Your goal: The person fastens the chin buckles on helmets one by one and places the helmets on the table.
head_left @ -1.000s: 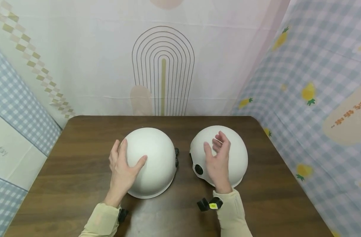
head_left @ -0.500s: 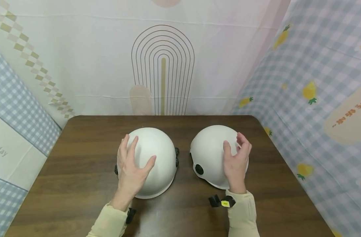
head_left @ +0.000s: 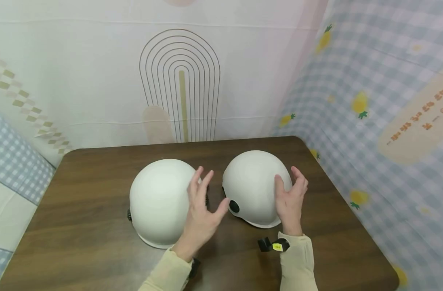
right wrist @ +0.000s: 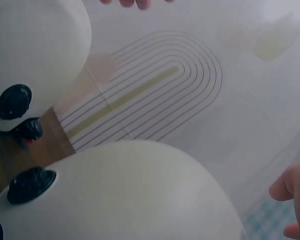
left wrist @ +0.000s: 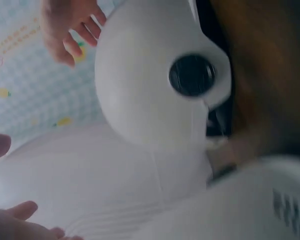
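The room is closed off behind by a pale hanging cloth (head_left: 97,85), creased horizontally and printed with an arch of nested lines (head_left: 179,52) and a chequered band (head_left: 30,109). The right side is covered by blue-grey gingham (head_left: 334,113), dotted with yellow fruit (head_left: 360,103); the left by blue-and-white gingham (head_left: 17,149). Between them is set a dark wood-grain worktop (head_left: 79,202), its far corners rounded, its surface softly lit.

This is a small indoor nook closed in by hanging fabric; whether it belongs to a home or a studio cannot be told. A creased white cloth printed with a line-drawn arch (head_left: 97,89) hangs behind a dark brown wood-grain surface with rounded corners (head_left: 90,214), and a blue-and-white checked cloth with yellow fruit (head_left: 385,68) covers the right side.
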Available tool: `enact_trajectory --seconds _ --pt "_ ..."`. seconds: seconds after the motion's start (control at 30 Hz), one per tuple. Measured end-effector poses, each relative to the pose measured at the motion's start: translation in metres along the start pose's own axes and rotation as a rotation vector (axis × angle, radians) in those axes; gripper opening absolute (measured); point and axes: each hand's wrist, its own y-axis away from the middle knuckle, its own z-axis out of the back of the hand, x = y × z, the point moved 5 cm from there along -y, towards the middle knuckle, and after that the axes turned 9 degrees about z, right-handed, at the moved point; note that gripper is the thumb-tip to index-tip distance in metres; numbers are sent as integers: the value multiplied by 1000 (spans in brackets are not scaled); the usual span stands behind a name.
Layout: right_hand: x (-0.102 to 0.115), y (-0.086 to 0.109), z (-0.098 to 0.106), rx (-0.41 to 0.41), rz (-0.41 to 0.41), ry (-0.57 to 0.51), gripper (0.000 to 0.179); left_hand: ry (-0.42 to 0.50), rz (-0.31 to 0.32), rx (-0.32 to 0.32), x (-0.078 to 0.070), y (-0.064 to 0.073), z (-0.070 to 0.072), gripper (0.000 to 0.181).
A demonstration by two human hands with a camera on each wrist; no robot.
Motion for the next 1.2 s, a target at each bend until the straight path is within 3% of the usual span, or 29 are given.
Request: enact_trajectory --seconds 0.23,0.37,0.5,0.67,0.87,1.0,1.2 --pt "-27 -2 2 99 -137 38 71 -8 206 182 12 -2 -52 79" --pt "-40 -4 9 123 -186 62 81 -23 285 222 17 -4 -66 85" --pt "-51 -3 13 164 -231 70 89 -36 331 218 24 -11 -72 89" --pt "-62 -5 14 262 -290 70 100 -37 370 200 32 -17 -80 94" --pt "-69 -13 12 337 -344 -71 101 -104 348 206 33 -27 -90 99" --pt "-73 -14 7 362 -388 -140 102 -175 330 201 31 -34 -96 104" --pt "-79 -16 10 361 -390 -133 104 -183 365 223 31 -38 -110 109"
